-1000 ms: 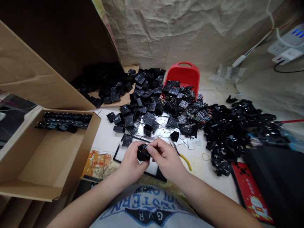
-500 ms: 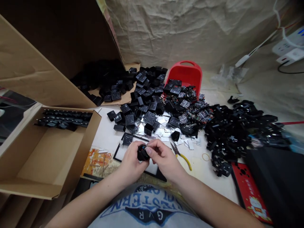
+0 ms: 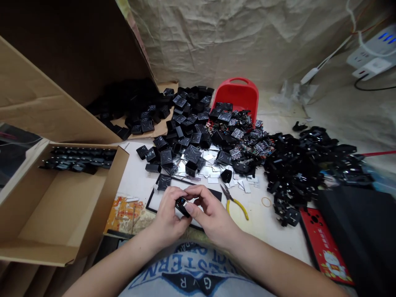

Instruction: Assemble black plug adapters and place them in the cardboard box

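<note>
In front of my chest, my left hand [image 3: 168, 218] is wrapped around a small black plastic charger housing [image 3: 182, 207], whose open side faces up. My right hand [image 3: 215, 216] curls over the same housing, thumb pressed at its rim beside a small silvery bit; whether that is a separate piece I cannot tell. A spot of blue shows inside the housing. Beneath both hands lies a black-framed white pad [image 3: 154, 202]. Another black housing [image 3: 163, 182] sits on the pad's far left corner. Pliers with yellow handles [image 3: 237, 208] rest just right of my right hand.
Black housings [image 3: 192, 153] are heaped ahead, among thin silvery plates [image 3: 213, 180]. Circuit boards [image 3: 262, 146] spill from a red scoop [image 3: 236, 97]. Black plug parts [image 3: 297, 169] pile up at right. A cardboard box [image 3: 102, 206] with rows of black pieces stands at left.
My right hand's fingers have moved leftward over the housing, and its thumb now presses on the rim. The housing has tilted in my left hand. The view has shifted slightly.
</note>
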{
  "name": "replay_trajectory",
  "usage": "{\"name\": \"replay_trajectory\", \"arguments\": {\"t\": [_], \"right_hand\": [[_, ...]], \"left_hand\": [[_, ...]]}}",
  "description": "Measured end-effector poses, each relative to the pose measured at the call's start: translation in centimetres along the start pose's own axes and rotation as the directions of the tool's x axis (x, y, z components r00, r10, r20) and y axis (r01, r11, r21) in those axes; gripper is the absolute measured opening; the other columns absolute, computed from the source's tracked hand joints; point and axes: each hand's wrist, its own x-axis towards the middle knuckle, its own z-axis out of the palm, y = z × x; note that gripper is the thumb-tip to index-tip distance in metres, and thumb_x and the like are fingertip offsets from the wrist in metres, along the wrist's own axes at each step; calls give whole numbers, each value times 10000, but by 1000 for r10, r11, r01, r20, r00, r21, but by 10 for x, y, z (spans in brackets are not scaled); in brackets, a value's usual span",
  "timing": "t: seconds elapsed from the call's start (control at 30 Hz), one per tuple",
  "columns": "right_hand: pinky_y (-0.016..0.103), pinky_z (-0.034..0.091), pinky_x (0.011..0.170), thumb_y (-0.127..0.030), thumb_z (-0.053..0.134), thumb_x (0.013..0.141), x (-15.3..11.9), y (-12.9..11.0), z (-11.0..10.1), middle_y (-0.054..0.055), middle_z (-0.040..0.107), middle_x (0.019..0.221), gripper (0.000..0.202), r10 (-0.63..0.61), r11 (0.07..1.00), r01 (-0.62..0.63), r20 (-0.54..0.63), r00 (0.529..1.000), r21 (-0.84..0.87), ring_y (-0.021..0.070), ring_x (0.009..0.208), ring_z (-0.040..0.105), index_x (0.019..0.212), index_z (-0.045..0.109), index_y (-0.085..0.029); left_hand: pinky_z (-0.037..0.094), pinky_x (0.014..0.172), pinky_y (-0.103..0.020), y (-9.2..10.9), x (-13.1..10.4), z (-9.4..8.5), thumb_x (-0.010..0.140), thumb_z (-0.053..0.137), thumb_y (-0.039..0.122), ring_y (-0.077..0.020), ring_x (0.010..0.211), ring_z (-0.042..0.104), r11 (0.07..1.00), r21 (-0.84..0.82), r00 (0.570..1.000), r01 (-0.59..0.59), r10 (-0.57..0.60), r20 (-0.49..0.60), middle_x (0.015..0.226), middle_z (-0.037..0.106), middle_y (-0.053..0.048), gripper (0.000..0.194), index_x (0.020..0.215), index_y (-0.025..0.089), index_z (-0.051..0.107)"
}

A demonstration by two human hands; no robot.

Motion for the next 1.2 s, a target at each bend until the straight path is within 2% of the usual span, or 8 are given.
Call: {"name": "replay_trajectory", "arguments": {"t": [0.33,0.53,0.67,0.8,0.87,0.97,1.07,1.2], "right_hand": [[306,500,718,-280,562,936,3,-10,-17,56,602,982,183,-272,857,249,14,962,-451,166,823,589,1097,614,-211],[298,480,650,-240,590,899,3,-18,-19,26,611,801,95,-289,847,237,-39,957,-476,159,721,583,939,665,-198],[305,504,613,-363,661,846,5,-20,-30,17,647,755,179,-32,990,7,-175,984,-141,151,646,604,916,676,-199],[326,533,586,-466,716,783,9,-12,-35,-11,634,628,311,223,965,-210,-70,972,157,150,562,601,918,680,-188],[337,541,600,-452,708,795,9,-9,-33,22,670,722,298,164,985,-157,-101,981,73,164,619,618,946,699,-195],[337,534,627,-343,673,844,6,-11,-28,59,676,891,205,-139,959,79,-209,968,-273,178,719,620,1011,717,-234],[322,526,624,-223,606,888,3,-15,-25,52,650,858,165,-361,837,272,-105,927,-476,176,727,617,1007,717,-248],[315,537,641,-166,573,906,1,-16,-24,49,650,838,154,-407,787,348,-4,914,-510,176,746,639,975,692,-235]], "left_hand": [[489,782,-367,2,9,-2,730,568,81,-210,886,549,974,222,999,37,-34,-17,965,558,-49,391,1094,201,487],[411,1029,-482,-2,10,-4,721,553,41,-271,1158,525,962,256,994,99,-106,13,1162,590,-102,476,1170,192,510],[495,877,-390,-4,13,-14,754,645,171,-224,966,608,901,-51,899,431,-424,109,1040,636,-69,414,1148,197,522],[507,721,-320,-4,14,-19,730,742,404,-190,802,624,677,-470,822,567,-508,259,920,688,-43,405,1060,189,647],[507,698,-316,-3,14,-17,713,767,444,-171,738,620,613,-550,808,567,-544,226,863,707,-35,368,966,184,704],[526,753,-334,-1,15,-15,706,791,443,-170,750,638,651,-538,825,536,-540,168,866,733,-38,317,886,189,735],[538,809,-349,1,17,-16,749,765,431,-187,826,662,765,-475,892,434,-438,110,920,738,-56,285,897,189,741],[544,766,-322,2,18,-20,800,737,332,-177,814,663,872,-384,951,304,-298,78,887,722,-65,179,902,185,743]]}}
